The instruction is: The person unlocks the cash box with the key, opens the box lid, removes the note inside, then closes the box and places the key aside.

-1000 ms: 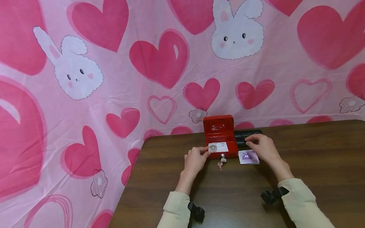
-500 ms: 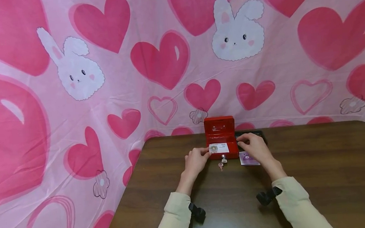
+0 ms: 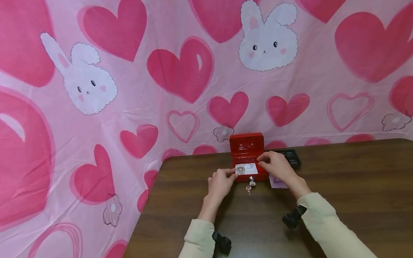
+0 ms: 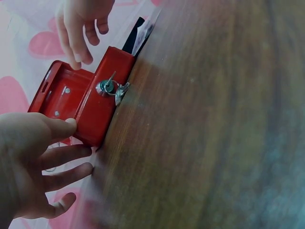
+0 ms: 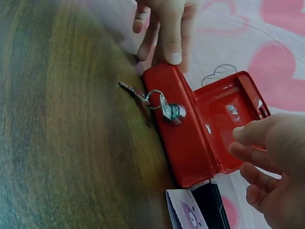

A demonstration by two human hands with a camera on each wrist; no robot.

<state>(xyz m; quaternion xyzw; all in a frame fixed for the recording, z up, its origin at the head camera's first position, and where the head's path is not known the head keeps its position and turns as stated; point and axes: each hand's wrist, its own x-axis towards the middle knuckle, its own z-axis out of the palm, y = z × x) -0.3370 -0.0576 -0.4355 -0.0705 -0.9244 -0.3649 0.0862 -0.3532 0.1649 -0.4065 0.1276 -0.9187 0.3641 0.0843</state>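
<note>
A small red cash box (image 3: 246, 140) stands at the table's back with its lid raised. Inside, toward the front, lies a white printed card (image 3: 247, 169). My left hand (image 3: 219, 184) holds the box's left side; in the left wrist view its thumb rests on the rim and the index finger lies against the side wall. A key ring with keys (image 5: 143, 98) hangs from the lock (image 5: 174, 113) on the front. Over the box's right part is my right hand (image 3: 281, 169), fingers loosely bent, with nothing seen between them in the right wrist view (image 5: 281, 164).
A purple-patterned folded card or paper (image 3: 277, 182) lies just right of the box, partly under my right hand. Behind it sits a black compartment tray (image 3: 293, 158). A pink heart-print cloth (image 3: 187, 73) hangs behind the brown wooden table (image 3: 360, 197).
My right hand has moved left, from above the black tray to over the box's right side, uncovering more of the tray. My left hand has stayed at the box's left side.
</note>
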